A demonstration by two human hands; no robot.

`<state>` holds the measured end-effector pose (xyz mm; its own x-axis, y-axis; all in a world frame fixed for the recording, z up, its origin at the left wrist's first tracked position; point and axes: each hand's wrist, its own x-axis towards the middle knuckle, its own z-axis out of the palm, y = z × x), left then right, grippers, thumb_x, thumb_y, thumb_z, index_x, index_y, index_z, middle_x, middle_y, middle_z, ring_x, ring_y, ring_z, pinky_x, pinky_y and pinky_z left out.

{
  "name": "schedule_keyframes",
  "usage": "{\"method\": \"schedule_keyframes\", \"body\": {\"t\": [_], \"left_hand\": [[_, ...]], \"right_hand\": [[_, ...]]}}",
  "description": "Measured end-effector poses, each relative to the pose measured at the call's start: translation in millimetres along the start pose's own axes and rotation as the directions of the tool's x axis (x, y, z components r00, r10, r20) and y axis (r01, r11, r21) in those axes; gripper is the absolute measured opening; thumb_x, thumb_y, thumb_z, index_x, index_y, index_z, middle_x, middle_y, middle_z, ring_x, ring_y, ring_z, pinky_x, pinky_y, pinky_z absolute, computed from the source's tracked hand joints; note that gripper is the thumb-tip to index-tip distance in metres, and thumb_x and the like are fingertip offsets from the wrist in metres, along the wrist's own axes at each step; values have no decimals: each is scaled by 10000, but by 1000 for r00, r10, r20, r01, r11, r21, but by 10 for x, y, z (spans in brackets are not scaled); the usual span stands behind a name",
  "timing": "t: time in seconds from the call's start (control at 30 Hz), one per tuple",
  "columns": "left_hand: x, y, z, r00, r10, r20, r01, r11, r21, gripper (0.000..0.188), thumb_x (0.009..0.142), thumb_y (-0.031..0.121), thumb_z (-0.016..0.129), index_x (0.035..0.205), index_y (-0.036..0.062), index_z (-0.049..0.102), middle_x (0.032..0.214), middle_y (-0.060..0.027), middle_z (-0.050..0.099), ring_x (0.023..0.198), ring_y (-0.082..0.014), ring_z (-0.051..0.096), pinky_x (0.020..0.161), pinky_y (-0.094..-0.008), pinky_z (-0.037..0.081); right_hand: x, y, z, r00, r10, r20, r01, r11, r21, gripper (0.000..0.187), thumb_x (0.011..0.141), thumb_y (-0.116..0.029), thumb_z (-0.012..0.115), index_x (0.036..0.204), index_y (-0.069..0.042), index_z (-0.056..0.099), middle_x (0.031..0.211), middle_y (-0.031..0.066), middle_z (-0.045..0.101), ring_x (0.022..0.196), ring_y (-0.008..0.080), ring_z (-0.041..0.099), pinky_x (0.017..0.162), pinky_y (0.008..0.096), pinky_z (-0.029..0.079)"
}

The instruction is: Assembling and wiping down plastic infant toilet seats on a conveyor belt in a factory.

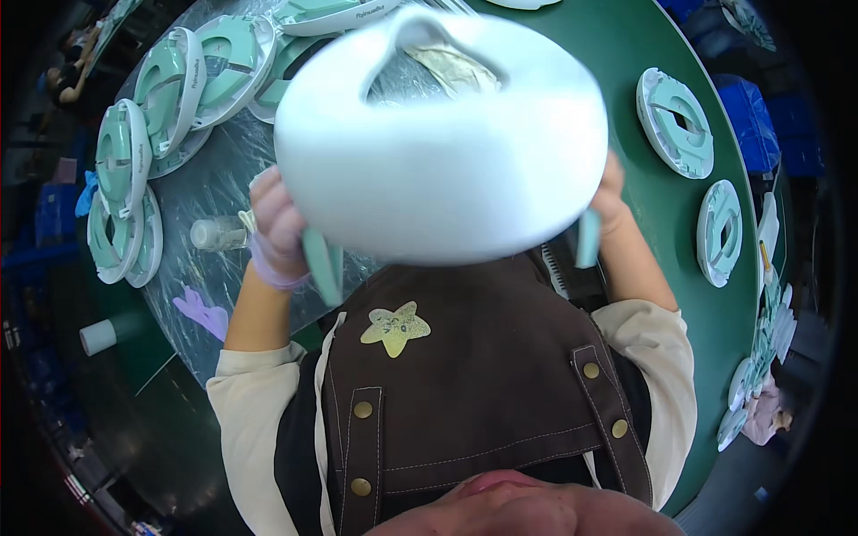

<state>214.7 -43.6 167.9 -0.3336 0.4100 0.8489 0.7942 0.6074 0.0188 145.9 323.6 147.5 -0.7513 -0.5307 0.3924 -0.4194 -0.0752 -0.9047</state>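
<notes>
Between my two hands hangs a large, rounded white plastic shell (pixel 438 179), slightly smeared by motion, with a three-cornered opening near its far edge. Two mint-green flaps, a left one (pixel 323 265) and a right one (pixel 587 239), stick out below it. My left hand (pixel 279 219), in a thin glove with a purple cuff, closes on the shell's left side. On the opposite side my right hand (pixel 610 192) grips the edge, its fingers partly hidden behind the shell. A cream cloth (pixel 454 70) shows through the opening.
Several white shells with mint-green inserts (pixel 163 94) lie piled along the table's left and far side. Two more, an upper one (pixel 677 122) and a lower one (pixel 719 232), rest at the right. A clear jar (pixel 217 234) and a purple glove (pixel 201 311) lie on plastic sheeting.
</notes>
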Motion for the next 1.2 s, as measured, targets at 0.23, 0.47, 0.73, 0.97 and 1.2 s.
{"method": "schedule_keyframes", "body": {"t": [0.23, 0.47, 0.73, 0.97, 1.2], "left_hand": [[-342, 48, 132, 996, -54, 68, 50, 997, 59, 540, 643, 51, 718, 1104, 65, 437, 1091, -133, 487, 990, -341, 499, 820, -418, 441], [-67, -17, 47, 970, -193, 150, 192, 981, 23, 607, 615, 9, 699, 1149, 55, 416, 1097, -147, 479, 977, -308, 507, 833, -388, 434], [164, -198, 131, 669, -699, 253, 709, 497, -500, 486, 680, 48, 633, 1147, 16, 504, 1043, -66, 522, 957, -151, 527, 867, -291, 417], [-5, -491, 353, 445, -772, 453, 839, 181, -514, 472, 718, 133, 643, 1154, 9, 509, 969, -44, 566, 862, -124, 535, 776, -279, 449], [-388, -782, 957, 377, -741, 556, 917, 212, -339, 440, 697, 187, 637, 1070, -18, 523, 944, -111, 600, 856, -181, 560, 788, -319, 455]], "right_hand": [[32, -1, 178, 944, -227, 241, 321, 808, -495, 303, 698, 11, 603, 979, -10, 494, 1010, 176, 543, 974, 359, 518, 837, 406, 437], [176, 91, 113, 842, -484, 241, 532, 662, -529, 557, 674, 19, 719, 1150, -51, 439, 1187, 198, 487, 1071, 365, 507, 897, 420, 423], [408, -38, 46, 970, -237, -59, 223, 958, -182, 714, 840, -446, 571, 1334, -2, 306, 1162, 160, 501, 1033, 236, 510, 903, 358, 399], [624, 315, 184, 947, 107, -303, -139, 986, -86, 564, 929, -453, 388, 1268, -5, 442, 1010, 71, 566, 883, 134, 521, 792, 274, 427], [740, 727, 172, 835, 411, -366, -473, 876, -95, 552, 915, -472, 415, 1187, -1, 513, 852, 22, 557, 737, 105, 500, 692, 248, 435]]}}
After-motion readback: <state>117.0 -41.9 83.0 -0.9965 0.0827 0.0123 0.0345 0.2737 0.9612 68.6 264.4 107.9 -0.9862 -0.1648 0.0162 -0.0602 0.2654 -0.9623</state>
